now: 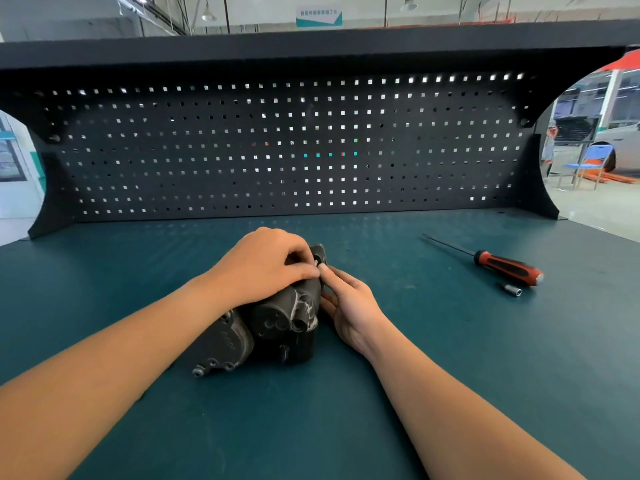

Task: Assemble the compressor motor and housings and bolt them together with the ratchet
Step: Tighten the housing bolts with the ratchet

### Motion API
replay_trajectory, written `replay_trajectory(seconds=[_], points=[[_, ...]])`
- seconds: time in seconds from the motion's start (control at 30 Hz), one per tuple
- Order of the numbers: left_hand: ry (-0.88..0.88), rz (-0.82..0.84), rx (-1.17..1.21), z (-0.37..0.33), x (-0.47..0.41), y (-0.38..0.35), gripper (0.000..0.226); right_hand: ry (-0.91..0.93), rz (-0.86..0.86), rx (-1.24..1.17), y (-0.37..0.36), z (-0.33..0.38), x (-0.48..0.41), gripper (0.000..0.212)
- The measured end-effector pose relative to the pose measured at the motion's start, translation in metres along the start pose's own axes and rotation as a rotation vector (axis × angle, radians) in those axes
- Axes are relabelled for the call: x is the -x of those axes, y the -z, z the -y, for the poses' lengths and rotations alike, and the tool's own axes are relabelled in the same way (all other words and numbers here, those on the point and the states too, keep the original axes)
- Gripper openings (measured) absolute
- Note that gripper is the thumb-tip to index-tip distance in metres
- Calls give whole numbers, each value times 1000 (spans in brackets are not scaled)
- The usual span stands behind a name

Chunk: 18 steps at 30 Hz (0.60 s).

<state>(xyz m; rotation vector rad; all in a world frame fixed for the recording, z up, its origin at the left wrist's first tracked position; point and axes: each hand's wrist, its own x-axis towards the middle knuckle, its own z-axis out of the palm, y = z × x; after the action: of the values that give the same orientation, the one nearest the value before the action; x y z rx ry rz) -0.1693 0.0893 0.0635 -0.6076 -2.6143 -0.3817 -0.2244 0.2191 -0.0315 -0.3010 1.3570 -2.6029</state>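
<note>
The compressor [277, 323] lies mid-bench, its long axis running near-left to far. The left hand [266, 265] grips its far end. The right hand [349, 306] curls against its right side, and any pinch is unclear. The driver [509, 268] lies well right, nearer that hand.

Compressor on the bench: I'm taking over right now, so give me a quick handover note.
Left hand grips the top of the compressor, which lies on the bench.
Right hand cups its right side, thumb at the upper lug; whether a bolt sits there is hidden.
The red-handled driver and the loose socket lie apart on the right, untouched.
Done: the housings appear joined.
Left: probably seat the bolts, then tighten them with the tool.
</note>
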Motion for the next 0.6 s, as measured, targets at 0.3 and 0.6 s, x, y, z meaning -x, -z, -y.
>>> replay_trajectory(seconds=[0.3, 0.6], points=[[70, -41, 187, 6, -2, -4, 13, 8, 4, -8, 1, -1, -2, 21], [-18, 57, -211, 13, -30, -8, 27, -1, 7, -12, 3, -2, -3, 18]])
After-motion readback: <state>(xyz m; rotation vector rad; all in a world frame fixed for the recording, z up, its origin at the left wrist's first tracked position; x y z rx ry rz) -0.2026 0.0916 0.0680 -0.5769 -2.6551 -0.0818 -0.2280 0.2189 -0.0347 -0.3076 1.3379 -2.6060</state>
